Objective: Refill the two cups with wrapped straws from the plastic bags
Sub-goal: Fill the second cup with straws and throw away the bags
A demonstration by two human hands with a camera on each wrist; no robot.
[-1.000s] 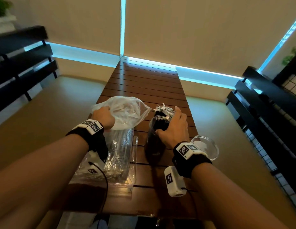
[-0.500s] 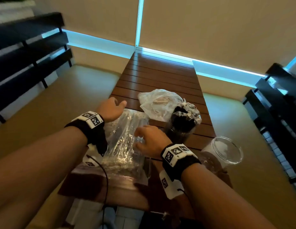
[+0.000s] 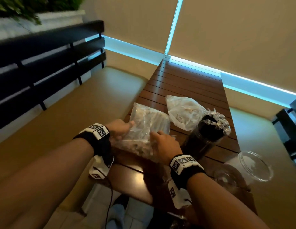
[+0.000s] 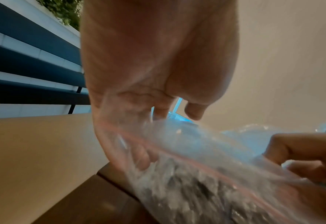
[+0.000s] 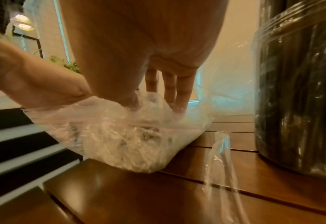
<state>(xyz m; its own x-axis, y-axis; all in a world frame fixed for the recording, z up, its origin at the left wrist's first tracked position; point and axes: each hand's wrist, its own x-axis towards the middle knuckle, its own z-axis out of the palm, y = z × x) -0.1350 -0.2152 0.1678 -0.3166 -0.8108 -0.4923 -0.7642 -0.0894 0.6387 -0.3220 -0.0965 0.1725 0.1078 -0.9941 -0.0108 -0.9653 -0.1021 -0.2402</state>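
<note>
A clear zip bag of wrapped straws (image 3: 148, 123) lies on the wooden table (image 3: 185, 80), its near end raised. My left hand (image 3: 122, 129) grips the bag's left edge, fingers showing through the plastic (image 4: 206, 174). My right hand (image 3: 165, 142) pinches the bag's right side, its fingers pressing into the top (image 5: 124, 136). Just right of it stands a tall clear cup (image 3: 205, 139) packed with dark wrapped straws. An empty clear cup (image 3: 254, 164) is at the table's near right corner. A crumpled second bag (image 3: 182, 109) lies behind.
One loose wrapped straw (image 5: 221, 159) lies on the table between the bag and the full cup (image 5: 296, 91). Beige bench seats (image 3: 94, 100) flank the table, with dark slatted backrests (image 3: 44, 63) on the left and right. The far half of the table is bare wood.
My right hand left the full cup and came across to the zip bag. My left hand let go of the crumpled bag and took the zip bag's left edge.
</note>
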